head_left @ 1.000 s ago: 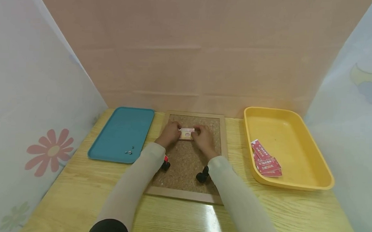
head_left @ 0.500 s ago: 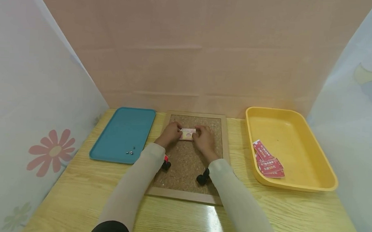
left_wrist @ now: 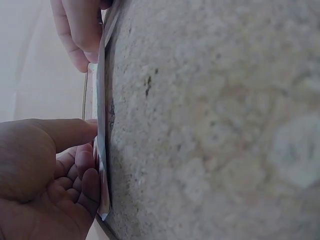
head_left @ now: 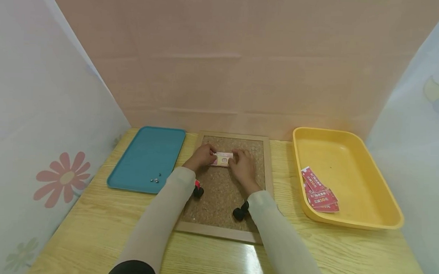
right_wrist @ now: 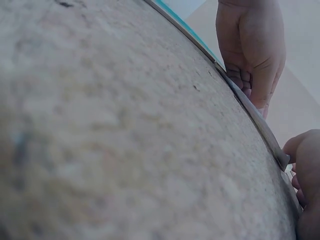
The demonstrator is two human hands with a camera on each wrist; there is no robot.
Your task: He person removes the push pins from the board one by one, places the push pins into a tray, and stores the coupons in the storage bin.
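A small pink and cream paper coupon [head_left: 224,159] lies on the cork board [head_left: 217,194], near its upper part. At the coupon's left end, my left hand [head_left: 202,156] holds it, the thumb against the paper and the other fingers curled, as the left wrist view shows. My right hand [head_left: 243,164] grips the right end, with thumb and forefinger at its edges. Edge-on, the coupon [left_wrist: 101,135] lies close to the cork surface. Whether a pin is between my left fingers cannot be seen.
A blue tray [head_left: 149,154] at the left carries several small metal pieces [head_left: 155,180]. On the right stands a yellow basin [head_left: 350,175] with several red coupons [head_left: 320,194] inside. Dark wrist cameras [head_left: 240,211] hang below both wrists, over the board.
The head view shifts slightly, so the scene slides a little to the right. Both hands stay at the two ends of the coupon, with hardly any motion.
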